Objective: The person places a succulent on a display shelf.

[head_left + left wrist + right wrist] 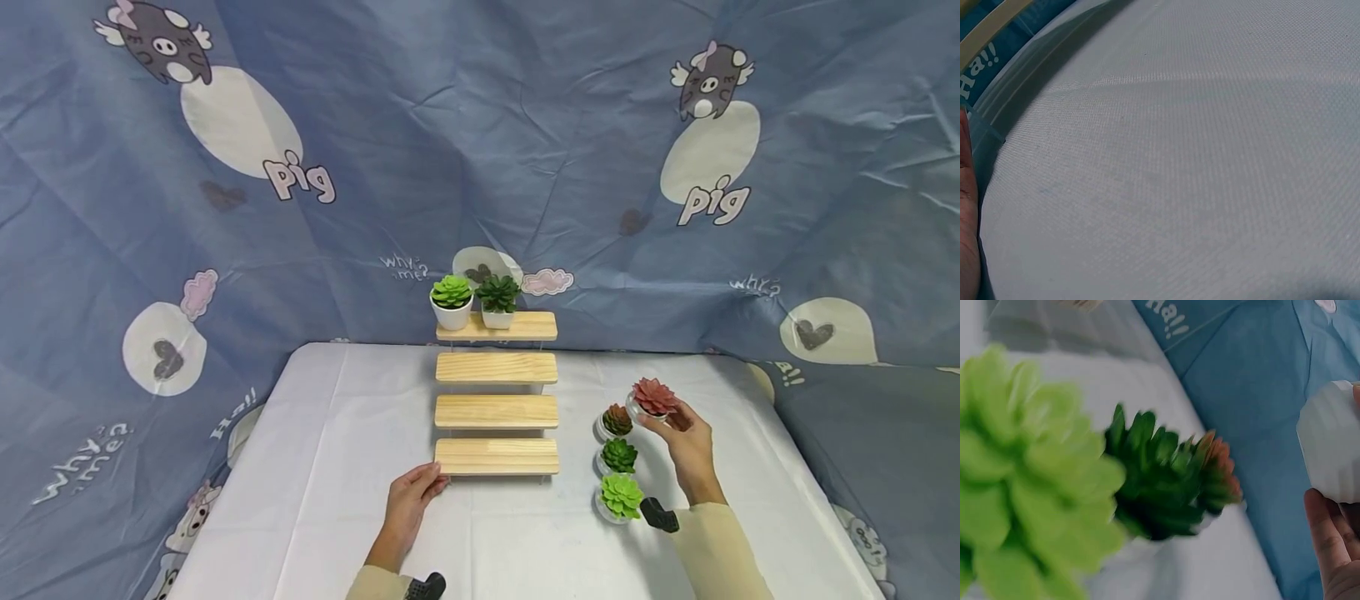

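My right hand grips a potted succulent with red leaves by its white ribbed pot, raised beside the row of other plants. That row has a reddish-green succulent, a dark green one and a bright light-green one, all in white pots. With thumb and fingers, my left hand holds the front left corner of a tiered wooden display stand. In the left wrist view, only an edge of the left hand shows.
Two potted succulents, one light green and one dark green, stand on the stand's top tier. A white cloth covers the table. Behind hangs a blue pig-print curtain.
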Available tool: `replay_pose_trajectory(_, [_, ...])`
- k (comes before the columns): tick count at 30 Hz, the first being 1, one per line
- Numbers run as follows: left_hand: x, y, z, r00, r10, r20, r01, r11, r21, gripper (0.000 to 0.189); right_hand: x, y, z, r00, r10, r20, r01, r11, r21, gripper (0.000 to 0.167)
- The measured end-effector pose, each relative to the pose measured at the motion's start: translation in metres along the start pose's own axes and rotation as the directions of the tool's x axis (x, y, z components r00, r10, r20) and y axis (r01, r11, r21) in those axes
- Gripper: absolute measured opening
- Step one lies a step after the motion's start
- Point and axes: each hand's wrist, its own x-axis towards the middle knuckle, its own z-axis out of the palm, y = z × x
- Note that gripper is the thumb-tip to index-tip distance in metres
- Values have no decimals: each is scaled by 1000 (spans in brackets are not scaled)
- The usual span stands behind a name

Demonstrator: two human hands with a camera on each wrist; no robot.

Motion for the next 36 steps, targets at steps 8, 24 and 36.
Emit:
replay_pose_trajectory(8, [-2, 1, 3, 1000, 7, 6, -7, 1000, 8, 25, 8, -21, 14, 995, -41, 95, 41, 999, -5, 69])
replay_pose_trajectory(24, [-2, 1, 1, 1000, -8, -2, 8, 1000, 7, 28, 24, -52, 50, 949, -196, 247, 228, 968, -105, 66])
replay_pose_trajectory(36, [-1, -1, -1, 1000, -4, -7, 4, 1000, -1, 26, 38, -72, 75, 937, -205, 284, 241, 966, -99, 69])
